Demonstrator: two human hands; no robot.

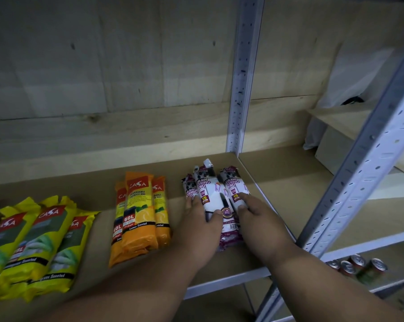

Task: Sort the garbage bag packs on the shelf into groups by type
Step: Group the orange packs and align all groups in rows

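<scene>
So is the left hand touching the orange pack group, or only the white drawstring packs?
Apart from the orange packs: the head view shows bare shelf between them and the left hand, which grips a white drawstring pack.

Two bare forearms, left grip (202,225) and right grip (260,220) ungloved, no sleeves, no jewellery.

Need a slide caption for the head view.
Both hands, left hand and right hand, grip white-and-purple drawstring bag packs beside orange packs and yellow packs.

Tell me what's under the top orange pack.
The top orange pack lies on two more orange packs, whose edges show either side. Whether anything else lies beneath is covered.
</scene>
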